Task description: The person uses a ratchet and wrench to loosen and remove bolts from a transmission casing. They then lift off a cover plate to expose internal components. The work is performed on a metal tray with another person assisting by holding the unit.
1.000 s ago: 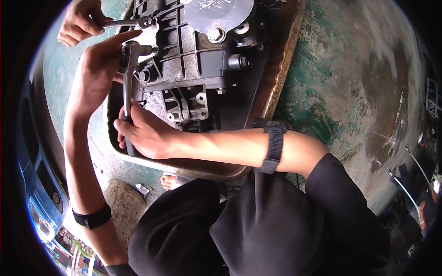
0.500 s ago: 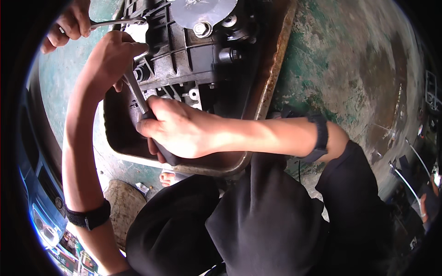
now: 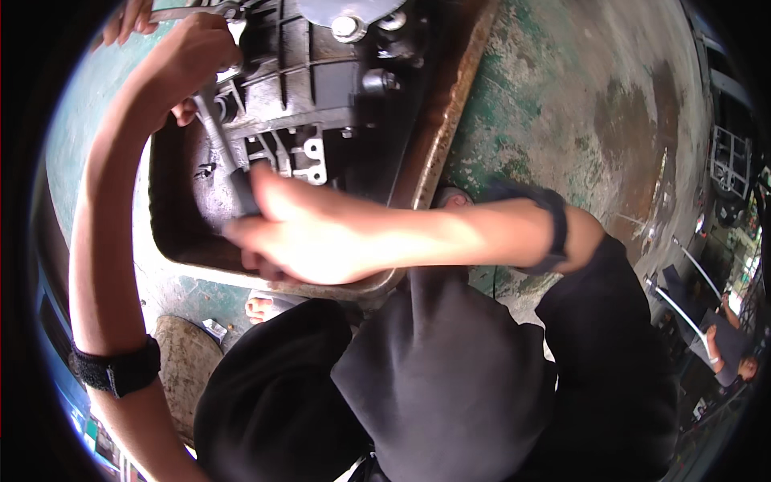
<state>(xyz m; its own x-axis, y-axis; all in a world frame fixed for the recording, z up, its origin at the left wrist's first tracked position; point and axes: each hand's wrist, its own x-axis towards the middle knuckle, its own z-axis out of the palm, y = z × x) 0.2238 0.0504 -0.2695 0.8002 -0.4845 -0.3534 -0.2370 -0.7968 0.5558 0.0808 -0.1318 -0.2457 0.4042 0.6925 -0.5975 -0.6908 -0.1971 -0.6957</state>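
Observation:
My right hand point(image 3: 313, 237), blurred by motion, is wrapped round the black handle of a ratchet wrench point(image 3: 217, 132). Its metal shaft slants up and left to my left hand point(image 3: 197, 52), whose fingers close round the upper end against the casing's left side. That hand hides the wrench's head and whatever it sits on. The ribbed metal casing point(image 3: 333, 84), which looks like a gearbox, lies in a worn metal tray point(image 3: 438, 149). At the upper left another person's hand point(image 3: 132, 20) holds a spanner point(image 3: 181, 12) that reaches to the casing's edge.
A bolt with a washer point(image 3: 347, 29) stands out on the casing's round cover. Below the tray are a bare foot point(image 3: 261, 307) and a worn brownish seat-like board point(image 3: 185, 365). Another person point(image 3: 727, 341) is at the far right. The floor point(image 3: 554, 120) has flaking green paint.
The view has shifted, so the casing and tray sit farther left and up. My right hand and the ratchet handle have blurred. Both hands keep their hold on the wrench.

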